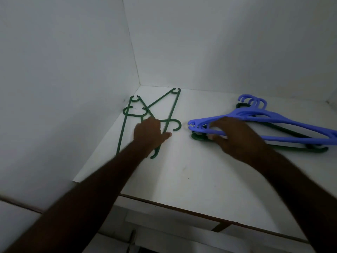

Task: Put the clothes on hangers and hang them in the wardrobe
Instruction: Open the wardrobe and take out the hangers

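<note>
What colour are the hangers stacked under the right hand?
Mostly blue hangers, with dark green hangers underneath; head view.

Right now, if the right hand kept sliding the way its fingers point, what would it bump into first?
The right hand is already touching the stack of blue hangers, so probably those; its fingers are at the stack's near end.

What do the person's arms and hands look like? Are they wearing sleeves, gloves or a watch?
Two bare arms come in from the bottom of the picture. No sleeves show on the forearms, and no gloves. The left hand and the right hand show no rings or watch that I can see, though the picture is dim and a bit blurry.
</note>
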A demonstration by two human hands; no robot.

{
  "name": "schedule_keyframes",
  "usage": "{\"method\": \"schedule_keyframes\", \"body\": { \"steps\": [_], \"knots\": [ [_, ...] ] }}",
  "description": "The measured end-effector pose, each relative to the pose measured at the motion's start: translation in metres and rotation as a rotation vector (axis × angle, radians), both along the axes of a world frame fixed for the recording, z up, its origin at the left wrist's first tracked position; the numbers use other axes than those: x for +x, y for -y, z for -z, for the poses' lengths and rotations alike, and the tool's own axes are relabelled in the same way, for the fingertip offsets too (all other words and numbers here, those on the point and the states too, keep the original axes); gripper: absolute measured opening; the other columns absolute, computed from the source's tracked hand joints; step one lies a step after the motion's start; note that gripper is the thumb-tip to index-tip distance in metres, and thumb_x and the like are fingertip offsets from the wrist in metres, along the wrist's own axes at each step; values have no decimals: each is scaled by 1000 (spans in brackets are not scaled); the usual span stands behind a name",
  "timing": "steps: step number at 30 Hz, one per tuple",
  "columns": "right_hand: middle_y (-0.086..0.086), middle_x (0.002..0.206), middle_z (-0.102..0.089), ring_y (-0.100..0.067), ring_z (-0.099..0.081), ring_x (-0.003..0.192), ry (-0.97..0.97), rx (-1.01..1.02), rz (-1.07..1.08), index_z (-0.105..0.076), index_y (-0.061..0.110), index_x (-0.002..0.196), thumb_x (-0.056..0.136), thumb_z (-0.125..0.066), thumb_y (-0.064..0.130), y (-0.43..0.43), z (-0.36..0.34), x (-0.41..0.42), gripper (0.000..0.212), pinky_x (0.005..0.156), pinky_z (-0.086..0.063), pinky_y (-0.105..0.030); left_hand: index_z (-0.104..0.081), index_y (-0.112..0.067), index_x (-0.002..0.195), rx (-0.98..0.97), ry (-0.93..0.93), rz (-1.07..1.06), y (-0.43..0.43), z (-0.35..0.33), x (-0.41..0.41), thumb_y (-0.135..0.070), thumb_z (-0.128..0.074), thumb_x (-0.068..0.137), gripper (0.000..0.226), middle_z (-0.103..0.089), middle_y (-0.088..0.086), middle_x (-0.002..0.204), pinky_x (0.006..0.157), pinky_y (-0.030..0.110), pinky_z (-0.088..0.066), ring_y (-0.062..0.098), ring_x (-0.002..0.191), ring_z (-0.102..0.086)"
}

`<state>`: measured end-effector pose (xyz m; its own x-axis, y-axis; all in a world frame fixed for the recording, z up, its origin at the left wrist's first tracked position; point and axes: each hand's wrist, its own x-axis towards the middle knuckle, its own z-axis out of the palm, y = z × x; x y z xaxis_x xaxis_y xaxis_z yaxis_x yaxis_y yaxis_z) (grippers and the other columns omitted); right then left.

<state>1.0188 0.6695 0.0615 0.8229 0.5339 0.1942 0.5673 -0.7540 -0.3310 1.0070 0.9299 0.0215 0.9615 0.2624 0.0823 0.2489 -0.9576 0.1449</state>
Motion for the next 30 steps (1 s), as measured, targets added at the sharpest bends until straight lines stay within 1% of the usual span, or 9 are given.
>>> {"method": "schedule_keyframes", "body": {
  "steps": [5,12,15,17,20,23,26,28,30],
  "knots": [
    [-6,128,-61,-24,-56,117,-36,-11,-140,-58,15,131,96,-58,34,-56,11,-19,40,98,-40,-33,-57,-14,90,2,62,-32,3,-5,-2,-24,-50,93,12,-60,4,103,74,29,-40,25,100,-61],
    [-13,143,-45,-28,-45,129,-40,46,-102,-47,11,140,98,-55,29,-111,22,-13,46,103,-38,-37,-65,-4,90,-173,509,-63,-33,-58,-34,-24,-57,94,22,-68,14,89,74,39,-49,33,86,-62],
    [-18,152,-31,-35,-37,135,-107,87,-47,-32,13,149,98,-56,33,-143,17,0,60,105,-35,-40,-66,-5,85,-271,569,-88,-49,-71,-45,-20,-57,95,20,-67,8,80,66,26,-39,24,74,-59],
    [-18,148,-38,-33,-43,131,-269,203,-31,-27,16,151,96,-60,35,-164,18,11,67,103,-35,-37,-66,-5,86,-370,559,-113,-54,-79,-52,-20,-55,97,22,-65,4,78,64,21,-35,18,69,-56],
    [-14,138,-50,-28,-54,120,-656,560,11,-28,20,150,91,-67,35,-184,23,14,72,103,-46,-41,-66,-5,92,-760,551,-173,-59,-88,-64,-20,-52,99,21,-62,3,74,49,24,-44,8,49,-53],
    [-13,108,-60,-24,-63,89,-944,838,110,-29,19,147,93,-67,30,-201,27,11,67,83,-56,-43,-65,-7,97,-1010,531,-189,-65,-91,-74,-15,-47,101,19,-55,2,74,39,19,-36,5,41,-44],
    [-12,107,-59,-27,-65,81,-1072,1063,133,-31,21,144,98,-56,11,-207,25,10,53,71,-55,-40,-64,-11,93,-1087,543,-188,-70,-94,-80,-13,-44,102,22,-52,2,73,38,17,-33,3,39,-41],
    [-14,110,-60,-29,-67,85,-1101,1189,98,-39,20,141,100,-42,1,-206,19,11,45,75,-56,-40,-64,-11,93,-1127,526,-182,-73,-93,-82,-14,-43,102,23,-52,2,73,37,17,-32,3,39,-41],
    [-10,108,-65,-29,-68,90,-1090,1292,53,-49,18,134,102,-38,8,-204,7,9,34,80,-56,-43,-64,-10,93,-1175,525,-177,-75,-92,-84,-14,-44,102,23,-51,3,73,37,18,-33,5,40,-42]
  ]
}}
